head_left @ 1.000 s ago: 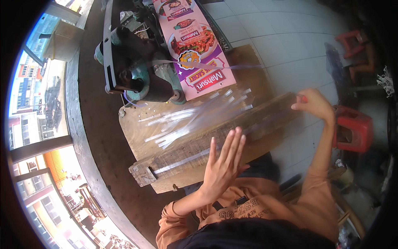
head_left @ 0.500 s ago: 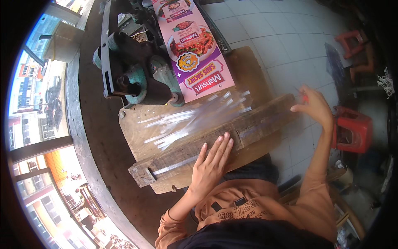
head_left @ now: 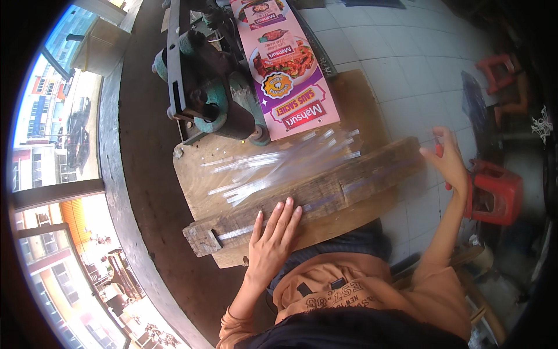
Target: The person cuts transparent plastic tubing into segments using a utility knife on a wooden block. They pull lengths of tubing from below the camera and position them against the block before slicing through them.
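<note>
My left hand (head_left: 272,238) lies flat with its fingers stretched out on a long wooden bar (head_left: 325,192). Under those fingers, a thin clear plastic strip (head_left: 235,231) runs along the bar's top. Its left end meets a small dark stop (head_left: 215,238) on the bar. At the bar's far right end, my right hand (head_left: 450,160) is closed around a slim red tool (head_left: 438,146), mostly hidden by the fingers; its exact kind does not show. Behind the bar lies a loose heap of clear plastic strips (head_left: 273,166) on a wooden board (head_left: 195,192).
A dark green metal machine with rollers (head_left: 224,116) stands at the back left. Beside it lies a pink printed sheet (head_left: 293,75). Red plastic stools (head_left: 494,192) stand on the tiled floor (head_left: 401,75) at right. A window ledge (head_left: 119,174) runs along the left.
My left hand has slid left along the bar, uncovering more of its middle. My right hand stays by the bar's right end, its wrist bent differently. The whole view has shifted slightly.
</note>
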Motion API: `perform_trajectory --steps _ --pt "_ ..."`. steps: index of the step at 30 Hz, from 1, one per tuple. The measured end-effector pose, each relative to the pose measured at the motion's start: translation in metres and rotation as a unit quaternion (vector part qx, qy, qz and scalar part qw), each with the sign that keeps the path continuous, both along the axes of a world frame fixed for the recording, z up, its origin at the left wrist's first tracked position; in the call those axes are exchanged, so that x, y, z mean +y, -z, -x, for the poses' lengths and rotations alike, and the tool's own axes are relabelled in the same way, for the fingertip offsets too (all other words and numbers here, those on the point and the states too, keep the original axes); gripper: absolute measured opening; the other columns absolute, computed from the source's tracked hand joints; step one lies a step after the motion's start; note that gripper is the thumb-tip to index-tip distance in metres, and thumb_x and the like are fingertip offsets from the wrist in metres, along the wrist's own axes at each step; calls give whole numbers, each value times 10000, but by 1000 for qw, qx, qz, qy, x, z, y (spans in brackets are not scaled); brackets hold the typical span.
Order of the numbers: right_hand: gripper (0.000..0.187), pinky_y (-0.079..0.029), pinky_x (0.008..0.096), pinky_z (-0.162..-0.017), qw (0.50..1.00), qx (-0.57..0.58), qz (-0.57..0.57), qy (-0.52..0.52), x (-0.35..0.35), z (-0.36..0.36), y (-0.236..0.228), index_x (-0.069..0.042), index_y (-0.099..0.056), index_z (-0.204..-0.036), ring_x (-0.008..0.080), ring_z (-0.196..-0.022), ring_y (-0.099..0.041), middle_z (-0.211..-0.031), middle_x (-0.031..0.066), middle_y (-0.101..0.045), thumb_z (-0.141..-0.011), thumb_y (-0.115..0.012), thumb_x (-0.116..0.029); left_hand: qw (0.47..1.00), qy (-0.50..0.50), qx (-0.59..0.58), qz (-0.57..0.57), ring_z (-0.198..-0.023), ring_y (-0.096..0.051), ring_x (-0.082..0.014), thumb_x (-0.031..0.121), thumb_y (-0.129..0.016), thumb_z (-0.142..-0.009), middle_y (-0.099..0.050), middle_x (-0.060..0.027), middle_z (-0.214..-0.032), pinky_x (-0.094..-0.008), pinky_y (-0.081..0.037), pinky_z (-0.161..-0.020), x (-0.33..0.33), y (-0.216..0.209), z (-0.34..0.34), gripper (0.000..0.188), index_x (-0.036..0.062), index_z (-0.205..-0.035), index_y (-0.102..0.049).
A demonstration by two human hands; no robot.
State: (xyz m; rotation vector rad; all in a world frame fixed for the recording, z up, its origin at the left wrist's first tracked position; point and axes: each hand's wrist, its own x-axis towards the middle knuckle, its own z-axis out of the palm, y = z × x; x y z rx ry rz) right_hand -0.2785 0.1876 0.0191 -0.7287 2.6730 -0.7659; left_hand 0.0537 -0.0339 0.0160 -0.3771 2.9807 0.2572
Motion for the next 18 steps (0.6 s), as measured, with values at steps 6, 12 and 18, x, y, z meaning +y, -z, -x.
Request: perform_trajectory --steps 6,12,18 --pt "329 -407 418 -887 975 217 31 45 -19 -95 -25 73 -365 -1178 387 -1082 -444 -1236 232 -316 -860 -443 44 999 -2 49 -23 -1326 -337 -241 339 -688 -737 -326 -132 -1442 -579 -164 -1073 6 1 12 724 148 -1370 -392" --pt "268 -457 424 -727 987 -59 80 -127 -46 -181 -24 73 -433 -1122 414 -888 -540 -1097 239 -422 -882 -493 -32 983 54 131 -112 -1315 -353 -266 290 -665 -760 -328 -144 -1437 -539 -234 -1069 -4 -15 57 432 167 -1168 -594" --pt "180 -463 481 -526 991 -94 10 -97 -55 -195 -11 26 -409 -1037 450 -663 -579 -819 273 -571 -911 -462 -90 934 160 105 -302 -1309 -313 -371 170 -634 -806 -253 -177 -1459 -454 -334 -1044 -42 -6 110 287 159 -1092 -613"
